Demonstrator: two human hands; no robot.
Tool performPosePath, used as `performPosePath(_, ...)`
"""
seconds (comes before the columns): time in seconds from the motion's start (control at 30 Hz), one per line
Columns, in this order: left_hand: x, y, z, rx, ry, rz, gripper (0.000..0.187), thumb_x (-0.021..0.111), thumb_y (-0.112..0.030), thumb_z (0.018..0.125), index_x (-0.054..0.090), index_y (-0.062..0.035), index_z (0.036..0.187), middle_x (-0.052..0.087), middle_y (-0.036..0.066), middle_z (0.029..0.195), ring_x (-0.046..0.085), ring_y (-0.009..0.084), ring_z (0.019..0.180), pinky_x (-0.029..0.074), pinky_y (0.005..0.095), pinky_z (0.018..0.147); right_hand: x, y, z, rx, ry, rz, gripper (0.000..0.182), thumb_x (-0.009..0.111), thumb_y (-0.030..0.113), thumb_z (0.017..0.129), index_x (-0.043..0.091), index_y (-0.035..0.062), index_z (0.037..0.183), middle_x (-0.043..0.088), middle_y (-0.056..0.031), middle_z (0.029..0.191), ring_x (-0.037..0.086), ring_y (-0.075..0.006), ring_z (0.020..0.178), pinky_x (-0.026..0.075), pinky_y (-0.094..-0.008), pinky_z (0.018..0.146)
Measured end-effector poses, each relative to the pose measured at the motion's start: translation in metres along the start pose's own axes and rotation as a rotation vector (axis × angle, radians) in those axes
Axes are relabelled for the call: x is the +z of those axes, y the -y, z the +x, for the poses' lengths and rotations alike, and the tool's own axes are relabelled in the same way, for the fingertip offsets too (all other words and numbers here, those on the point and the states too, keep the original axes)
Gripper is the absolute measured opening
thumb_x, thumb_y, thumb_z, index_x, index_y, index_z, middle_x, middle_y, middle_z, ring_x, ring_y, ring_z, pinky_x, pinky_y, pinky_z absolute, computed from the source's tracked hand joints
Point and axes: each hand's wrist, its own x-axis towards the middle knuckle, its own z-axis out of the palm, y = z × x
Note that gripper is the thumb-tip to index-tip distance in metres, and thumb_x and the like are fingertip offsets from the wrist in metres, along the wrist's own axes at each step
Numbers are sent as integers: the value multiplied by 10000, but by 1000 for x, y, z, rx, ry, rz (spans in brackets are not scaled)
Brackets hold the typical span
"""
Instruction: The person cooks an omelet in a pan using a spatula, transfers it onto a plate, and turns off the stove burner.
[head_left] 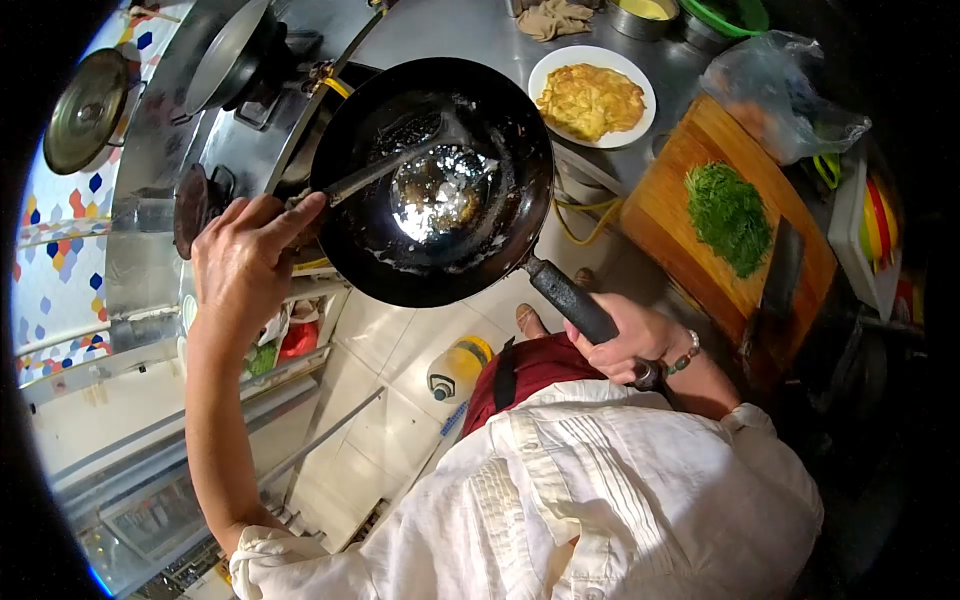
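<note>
My left hand (245, 250) is closed around the handle end of a metal spatula (385, 170), which reaches across into a black wok (350, 235). The spatula's head rests on the wok's inner surface, partly lost in shine. Oil glistens in the bottom, with small pale bits stuck around it. My right hand (635, 340) grips the wok's dark handle (575, 298), holding the wok level above the floor in front of my body. A bracelet circles the right wrist.
A white plate (647, 100) with a fried omelette (592, 102) stands on the steel counter. At right, a wooden board (700, 130) carries chopped greens (728, 220) and a knife (783, 270). Another pan (235, 60) sits at upper left. A yellow-liquid bottle (458, 370) is on the floor.
</note>
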Motion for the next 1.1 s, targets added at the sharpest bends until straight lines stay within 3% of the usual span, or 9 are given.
performPosePath(0.3, -14, 8, -27, 85, 56, -105, 522, 684, 21, 570, 664, -173, 1055, 575, 65, 780, 564, 247, 732, 474, 355, 637, -1, -9, -4, -29, -5, 67, 341, 642, -16, 756, 421, 23, 1012, 463, -19, 679, 399, -60, 438, 378, -242, 380)
performPosePath(0.53, 11, 2, -7, -122, 23, -308, 512, 688, 3, 604, 655, -161, 1087, 594, 79, 810, 583, 252, 731, 473, 351, 649, -1, -8, -9, -16, 21, 107, 344, 643, -19, 749, 422, 18, 1010, 460, -18, 669, 398, -59, 438, 372, -241, 379)
performPosePath(0.67, -3, 14, -31, -82, 132, -250, 566, 677, 45, 553, 660, -167, 1077, 607, 82, 813, 588, 266, 752, 478, 359, 651, -4, -11, -10, -9, 21, 129, 348, 640, -25, 742, 421, 16, 1009, 459, -18, 670, 397, -59, 434, 369, -240, 375)
performPosePath(0.8, 13, 3, -26, -15, 76, -210, 488, 659, 23, 596, 678, -182, 1039, 593, 42, 735, 576, 234, 708, 467, 334, 613, -2, -8, -12, -6, 21, 127, 349, 639, -24, 740, 419, 14, 1009, 458, -17, 670, 396, -57, 430, 365, -236, 372)
performPosePath(0.93, 21, -3, -7, -95, -25, -317, 498, 670, 16, 602, 665, -172, 1063, 563, 59, 719, 560, 245, 691, 452, 334, 603, -2, -7, -13, 9, 42, 136, 354, 641, -19, 739, 418, 8, 1012, 454, -18, 654, 393, -54, 425, 361, -234, 367)
performPosePath(1.1, 5, 14, -30, -52, 70, -224, 513, 673, 31, 586, 668, -166, 1060, 581, 74, 735, 573, 243, 687, 466, 350, 606, -6, -9, -14, 2, 34, 117, 362, 646, -8, 737, 417, 4, 1018, 449, -19, 637, 390, -55, 421, 362, -236, 366)
